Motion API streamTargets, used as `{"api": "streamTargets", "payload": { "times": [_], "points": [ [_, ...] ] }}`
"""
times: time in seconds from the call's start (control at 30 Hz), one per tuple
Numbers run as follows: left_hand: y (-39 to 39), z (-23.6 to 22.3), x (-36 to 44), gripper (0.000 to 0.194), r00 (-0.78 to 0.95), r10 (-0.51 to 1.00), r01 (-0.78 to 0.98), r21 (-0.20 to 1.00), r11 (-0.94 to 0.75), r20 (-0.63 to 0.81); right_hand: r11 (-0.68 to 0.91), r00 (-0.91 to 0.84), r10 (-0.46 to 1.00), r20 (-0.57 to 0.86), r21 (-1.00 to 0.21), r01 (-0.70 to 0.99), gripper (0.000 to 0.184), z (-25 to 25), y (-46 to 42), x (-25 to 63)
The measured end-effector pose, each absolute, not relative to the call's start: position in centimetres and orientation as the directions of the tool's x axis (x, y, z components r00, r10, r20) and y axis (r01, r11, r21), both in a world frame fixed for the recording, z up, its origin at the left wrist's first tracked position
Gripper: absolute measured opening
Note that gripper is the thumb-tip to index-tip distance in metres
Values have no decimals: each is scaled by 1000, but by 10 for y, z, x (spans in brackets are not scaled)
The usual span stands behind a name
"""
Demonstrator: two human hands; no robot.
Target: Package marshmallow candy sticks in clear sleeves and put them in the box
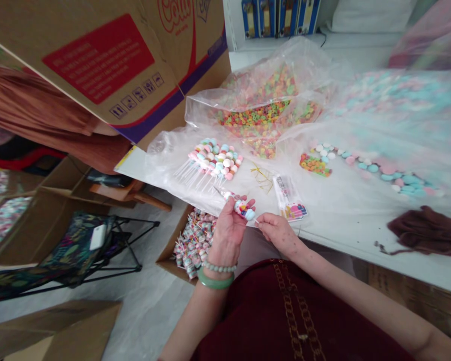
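Note:
My left hand (230,223), with a bead bracelet and a green bangle, is closed around a candy stick (242,206) with colourful candies; part of it seems wrapped, but I cannot make out the wrapper well. At its lower end, my right hand (280,231) pinches the thin white stick between thumb and fingers. Just beyond my hands lies a row of candy sticks (218,159), their white sticks pointing toward me. Gold twist ties (262,178) and a stack of printed plastic bags (288,198) rest to the right of that row.
Clear bags of ring candies (263,113) and pastel candies (402,108) cover the table's back. Loose ring candies (314,164) and a brown cloth (428,230) lie rightward. Below the edge stands a box of wrapped candy sticks (195,243). A large carton (108,55) blocks the left, beside a folding chair (78,245).

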State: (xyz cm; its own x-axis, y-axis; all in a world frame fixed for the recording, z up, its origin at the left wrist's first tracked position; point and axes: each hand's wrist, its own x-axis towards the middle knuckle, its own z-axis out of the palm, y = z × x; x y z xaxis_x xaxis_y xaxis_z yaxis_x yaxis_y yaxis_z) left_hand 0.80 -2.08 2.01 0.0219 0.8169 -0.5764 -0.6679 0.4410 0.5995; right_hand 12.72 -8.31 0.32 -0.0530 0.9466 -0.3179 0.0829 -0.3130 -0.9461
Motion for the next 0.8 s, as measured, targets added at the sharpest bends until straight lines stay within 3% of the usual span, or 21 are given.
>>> {"api": "streamTargets", "payload": {
  "times": [0.17,0.33,0.47,0.6,0.8],
  "points": [
    [-18,19,4,20,47,855,-708,587,394,-517,-327,-76,940,-332,-943,66,17,-1,-83,126],
    [-23,24,11,26,157,858,-681,576,453,-489,-309,-94,946,-310,-951,21,17,0,-83,127],
    [-31,24,19,27,235,863,-621,614,487,-447,-299,-104,952,-286,-944,-138,15,0,-85,128],
    [-30,21,17,27,267,828,-580,604,547,-493,-346,-87,938,-335,-894,-286,18,0,-86,131],
    [-30,19,14,11,141,855,-577,660,480,-499,-294,16,954,-299,-946,-134,17,-3,-83,137]
  ]
}}
